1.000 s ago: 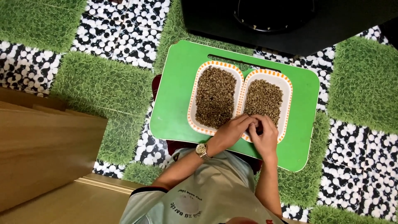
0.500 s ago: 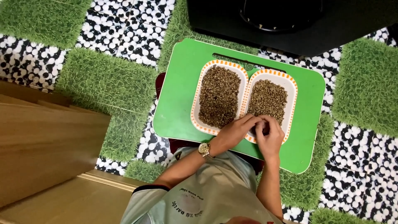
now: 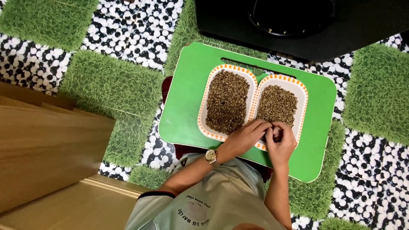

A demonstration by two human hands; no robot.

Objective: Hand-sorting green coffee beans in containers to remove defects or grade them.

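Both hands meet over the near end of the right tray (image 3: 301,91): left hand (image 3: 245,137) and right hand (image 3: 281,142) pinched on beans (image 3: 277,104). Risk: beans could spill over the low rim onto the green surface (image 3: 183,106).

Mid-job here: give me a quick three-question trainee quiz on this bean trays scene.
1. True or false: both hands meet at the near end of the right tray.
2. Which tray holds more beans? A) left tray B) right tray
3. What do the trays rest on?

Key:
1. True: left hand and right hand touch there.
2. A.
3. A green board.
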